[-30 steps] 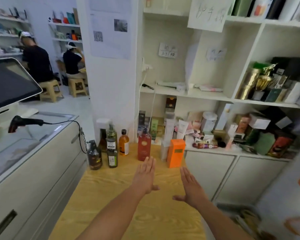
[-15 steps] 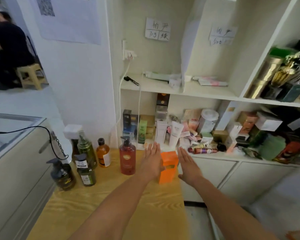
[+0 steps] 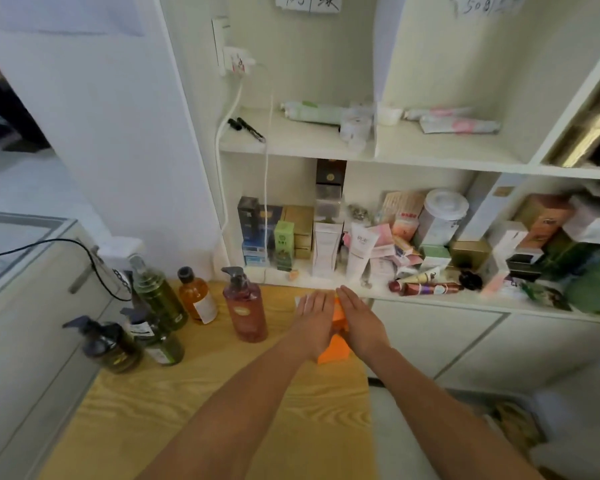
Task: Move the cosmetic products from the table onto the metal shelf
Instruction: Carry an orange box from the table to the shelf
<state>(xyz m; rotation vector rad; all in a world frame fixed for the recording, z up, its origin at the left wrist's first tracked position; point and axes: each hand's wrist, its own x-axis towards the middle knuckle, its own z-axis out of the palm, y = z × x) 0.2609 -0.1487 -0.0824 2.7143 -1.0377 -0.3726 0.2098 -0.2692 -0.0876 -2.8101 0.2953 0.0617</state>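
An orange box [image 3: 334,351] stands on the wooden table [image 3: 194,393] near its far right corner. My left hand [image 3: 314,320] lies flat against the box's left side and my right hand [image 3: 359,320] against its right side, fingers straight, so the box is squeezed between my palms and mostly hidden. To the left stand a red pump bottle [image 3: 245,311], an amber bottle [image 3: 197,297], a tall green bottle [image 3: 160,296], a smaller green bottle [image 3: 160,341] and a dark pump bottle [image 3: 110,344].
White shelving [image 3: 361,152] rises behind the table. Its lower shelf is crowded with boxes and tubes [image 3: 357,251]; the upper shelf holds a few tubes [image 3: 458,124] and a pen. A white cabinet with a black cable [image 3: 94,268] borders the table's left side.
Both hands moved forward and closed in on the orange box; they now press its two sides. The camera has come nearer to the shelving and tilted downward.
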